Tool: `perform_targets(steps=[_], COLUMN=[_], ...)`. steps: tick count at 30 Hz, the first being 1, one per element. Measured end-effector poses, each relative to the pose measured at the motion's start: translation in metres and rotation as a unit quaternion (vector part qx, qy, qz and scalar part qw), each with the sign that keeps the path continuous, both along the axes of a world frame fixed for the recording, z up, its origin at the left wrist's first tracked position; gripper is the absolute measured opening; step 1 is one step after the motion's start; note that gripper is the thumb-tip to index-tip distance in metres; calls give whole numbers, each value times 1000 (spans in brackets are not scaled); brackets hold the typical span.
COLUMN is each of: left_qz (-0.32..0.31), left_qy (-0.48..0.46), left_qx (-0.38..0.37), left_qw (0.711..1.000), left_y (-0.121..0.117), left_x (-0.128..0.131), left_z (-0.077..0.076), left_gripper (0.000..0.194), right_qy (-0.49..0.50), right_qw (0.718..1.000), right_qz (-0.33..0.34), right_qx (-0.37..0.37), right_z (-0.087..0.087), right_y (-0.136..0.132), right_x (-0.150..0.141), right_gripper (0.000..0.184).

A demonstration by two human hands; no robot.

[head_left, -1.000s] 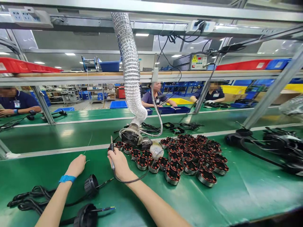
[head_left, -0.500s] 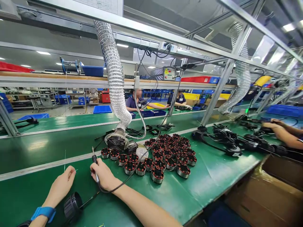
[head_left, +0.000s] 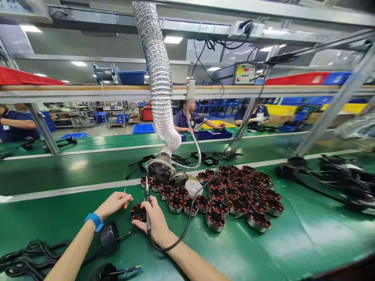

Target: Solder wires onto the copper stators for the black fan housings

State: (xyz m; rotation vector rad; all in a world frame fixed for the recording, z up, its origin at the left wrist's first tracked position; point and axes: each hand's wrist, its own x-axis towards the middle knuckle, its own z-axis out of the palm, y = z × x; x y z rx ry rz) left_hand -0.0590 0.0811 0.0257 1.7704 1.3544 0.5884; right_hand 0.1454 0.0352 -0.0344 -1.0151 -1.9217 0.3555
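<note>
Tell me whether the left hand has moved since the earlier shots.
Yes: the left hand has moved rightward, closer to the fume extractor hood, and now reaches toward the wound stator.

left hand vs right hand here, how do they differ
The right hand grips a soldering iron upright, while the left hand holds no tool. The left wrist wears a blue wristband; the right wrist shows none. Both hands are bare and close to a wound motor stator on the green belt.

The right hand partly hides a motor stator
</note>
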Motion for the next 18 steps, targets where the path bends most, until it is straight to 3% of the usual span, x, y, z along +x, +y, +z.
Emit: perform_targets(steps=[8,14,18], left_qz=[24,23,-20], left_qy=[-52,-78,-95], left_qx=[-11,-63,-45], left_qw=[998,995,994], left_y=[5,0,1], left_x=[-2,-4,6], left_z=[-12,-5,-2], left_gripper=[49,46,43], right_qy=[36,40,49], right_qw=[997,996,993], right_qz=[67,78,107], right_qx=[-10,-14,-22], right_z=[9,5,9], right_y=[2,7,8], right_x=[5,5,8], right_gripper=[38,38,38])
